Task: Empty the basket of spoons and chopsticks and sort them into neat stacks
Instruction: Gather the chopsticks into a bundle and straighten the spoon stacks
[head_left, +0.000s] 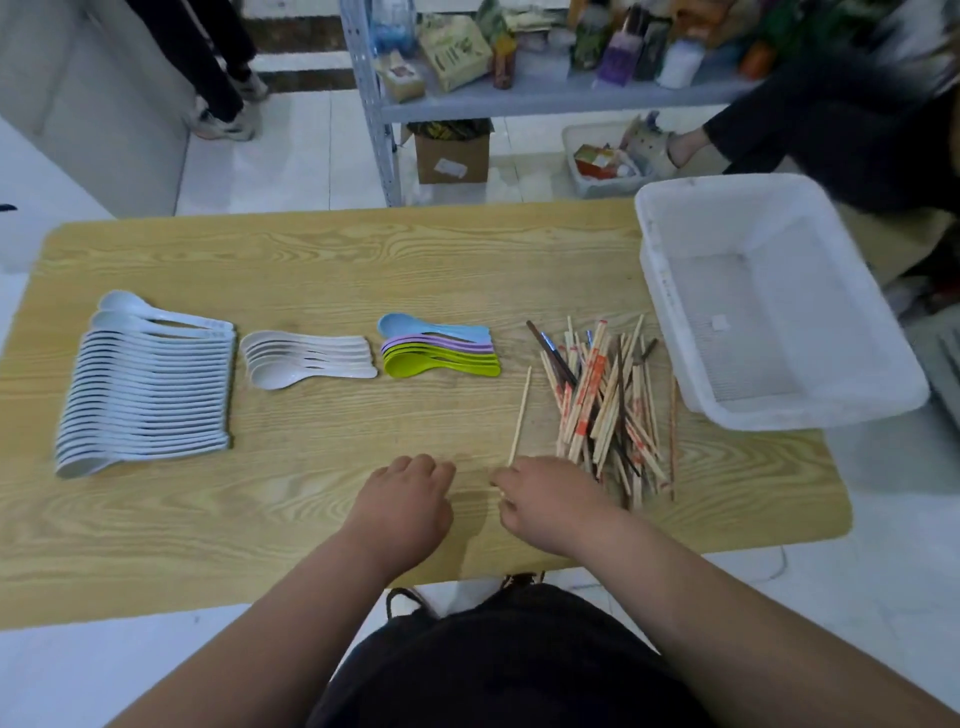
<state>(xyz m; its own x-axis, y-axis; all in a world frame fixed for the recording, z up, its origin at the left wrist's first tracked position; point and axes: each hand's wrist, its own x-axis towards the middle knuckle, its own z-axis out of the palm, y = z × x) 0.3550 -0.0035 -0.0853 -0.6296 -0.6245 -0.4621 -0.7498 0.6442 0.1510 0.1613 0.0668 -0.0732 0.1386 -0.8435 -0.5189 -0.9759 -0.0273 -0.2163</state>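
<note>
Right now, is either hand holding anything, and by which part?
Right hand pinches the single chopstick at its near end. Left hand has its fingers curled; nothing shows in it.

Wooden table (311, 260): white spoons (150, 384), cream spoons (306, 358), coloured spoons (441, 353), chopstick pile (608, 405), basket (795, 413) apparently overhanging edge.

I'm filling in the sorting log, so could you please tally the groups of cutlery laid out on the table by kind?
Spoon stacks: 3 (white stack, cream stack, coloured stack of blue, purple and green)
Chopstick pile: 1
Single chopstick lying apart from the pile: 1
Total: 5 groups
</note>
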